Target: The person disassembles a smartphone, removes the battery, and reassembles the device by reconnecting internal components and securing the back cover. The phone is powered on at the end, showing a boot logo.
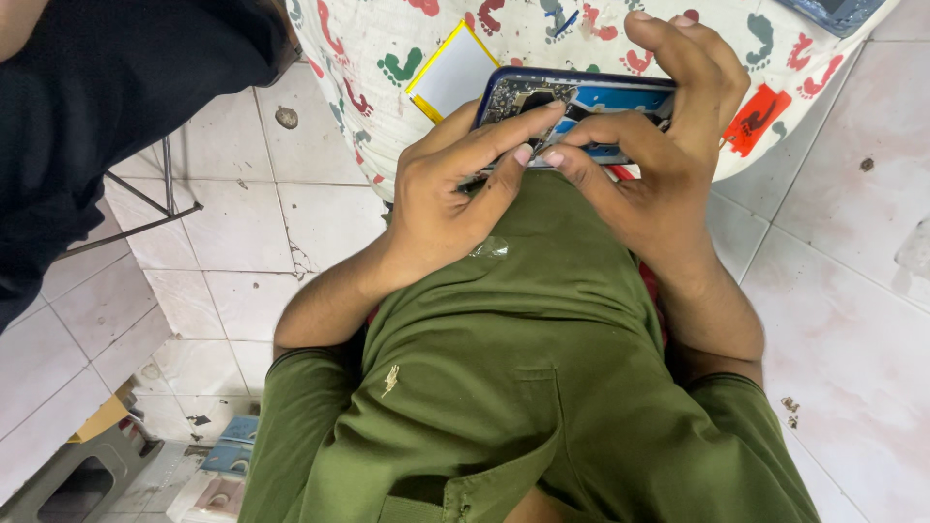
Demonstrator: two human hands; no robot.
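phone [581, 102] lay opened, boards exposed: light, stiff, fragile; best held by its rim. left hand [455, 194] and right hand [659, 145] both pinched it.

Opened phone [581, 102] lies on the patterned cloth [542, 34] just beyond the person's shirt front [523, 329], left hand [450, 199] at its near-left corner, right hand [654, 145] over its right end, fingertips of both meeting at the near edge. Flat battery pack [453, 73] on the cloth just left of the phone, touching or nearly so. Tiled floor [242, 232] on both sides; another person's dark sleeve [107, 107] far left, stool [82, 479] at bottom left.
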